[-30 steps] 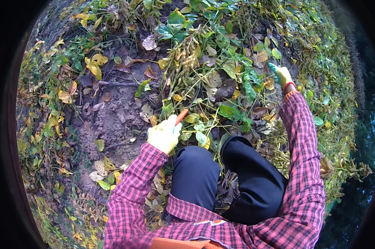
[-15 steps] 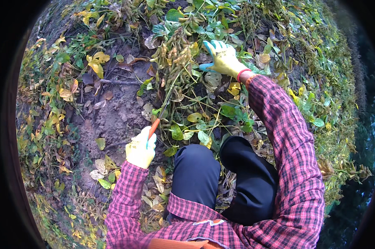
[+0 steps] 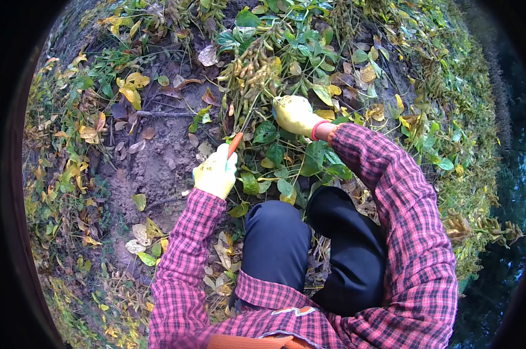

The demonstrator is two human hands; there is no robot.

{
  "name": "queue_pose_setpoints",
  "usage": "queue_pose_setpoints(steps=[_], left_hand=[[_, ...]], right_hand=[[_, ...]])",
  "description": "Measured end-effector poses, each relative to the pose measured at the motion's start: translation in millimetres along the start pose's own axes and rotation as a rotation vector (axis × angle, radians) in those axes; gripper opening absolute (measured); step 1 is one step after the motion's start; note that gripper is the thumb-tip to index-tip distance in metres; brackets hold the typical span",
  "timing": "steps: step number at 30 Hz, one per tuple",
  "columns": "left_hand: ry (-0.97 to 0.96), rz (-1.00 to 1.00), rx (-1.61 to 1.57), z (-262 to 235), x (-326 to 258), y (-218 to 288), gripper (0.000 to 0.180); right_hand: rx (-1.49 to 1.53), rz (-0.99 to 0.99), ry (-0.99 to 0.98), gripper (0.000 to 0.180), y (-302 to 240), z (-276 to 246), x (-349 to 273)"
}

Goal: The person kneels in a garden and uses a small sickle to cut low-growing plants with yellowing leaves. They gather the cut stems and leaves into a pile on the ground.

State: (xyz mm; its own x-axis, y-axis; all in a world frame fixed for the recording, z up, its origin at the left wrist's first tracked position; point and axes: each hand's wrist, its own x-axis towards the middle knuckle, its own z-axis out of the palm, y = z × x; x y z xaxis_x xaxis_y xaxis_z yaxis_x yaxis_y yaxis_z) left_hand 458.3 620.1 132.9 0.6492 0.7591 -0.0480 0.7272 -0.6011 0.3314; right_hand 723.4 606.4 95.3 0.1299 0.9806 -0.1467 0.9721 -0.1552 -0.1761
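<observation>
My left hand [image 3: 215,173], in a yellow and light-blue glove, is closed round the orange handle of a tool [image 3: 235,144]. The tool's narrow metal part slants up among the stems, and its far end is hidden by the plant. In front of me stands a soybean plant [image 3: 252,72] with thick clusters of yellow-brown pods. My right hand [image 3: 296,115], gloved the same way, is at the right side of this plant, just beyond the tool. Its fingers are curled in round the stems and mostly hidden behind the back of the glove.
Bare brown soil [image 3: 164,151] with fallen leaves lies to the left. More leafy plants [image 3: 327,52] grow ahead and to the right. Yellowing growth [image 3: 65,180] covers the far left. My dark-trousered knees [image 3: 277,241] are bent just below the plant.
My right hand has come down and left from an open, spread pose and closed at the plant. My left hand has moved up and right with the orange-handled tool, nearer the stems.
</observation>
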Motion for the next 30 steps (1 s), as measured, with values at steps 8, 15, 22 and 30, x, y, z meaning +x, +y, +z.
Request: queue_pose_setpoints(steps=[8,15,22,30], left_hand=[[0.041,-0.334,-0.798,9,-2,-16,0.027],[-0.056,-0.442,-0.974,7,-2,-7,0.029],[0.142,-0.078,-0.233,3,-6,0,0.026],[0.038,-0.056,-0.382,13,-11,18,0.024]], right_hand=[[-0.010,0.048,-0.071,0.033,34,-18,-7],[-0.357,-0.227,0.274,0.080,22,-37,23],[-0.176,0.142,-0.059,0.065,42,-22,15],[0.206,0.278,-0.071,0.040,54,9,-14]])
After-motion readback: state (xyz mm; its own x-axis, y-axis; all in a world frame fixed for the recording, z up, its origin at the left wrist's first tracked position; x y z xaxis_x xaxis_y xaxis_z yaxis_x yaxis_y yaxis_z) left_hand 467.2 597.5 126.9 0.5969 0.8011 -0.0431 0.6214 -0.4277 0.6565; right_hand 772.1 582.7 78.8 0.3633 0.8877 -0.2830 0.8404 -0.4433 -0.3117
